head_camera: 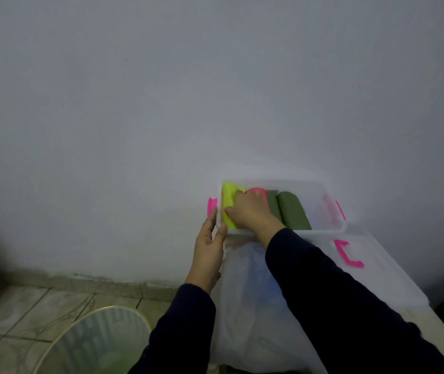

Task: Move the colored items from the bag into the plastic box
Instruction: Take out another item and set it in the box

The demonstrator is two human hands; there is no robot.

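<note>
A clear plastic box (320, 188) with pink latches stands against the wall. Inside it lie a bright yellow-green roll (227, 201), a pink roll (255, 190) and two olive green rolls (293, 211), side by side. My right hand (250, 211) is inside the box, fingers pressed on the yellow-green roll and over the pink one. My left hand (210, 247) rests on the box's near left corner, thumb over the rim. A translucent white bag (247, 300) lies just in front of the box; its contents are blurred.
A second clear box lid with a pink handle (347, 253) lies to the right under the bag. A round white bin (99, 341) stands on the tiled floor at lower left. A plain wall rises right behind the box.
</note>
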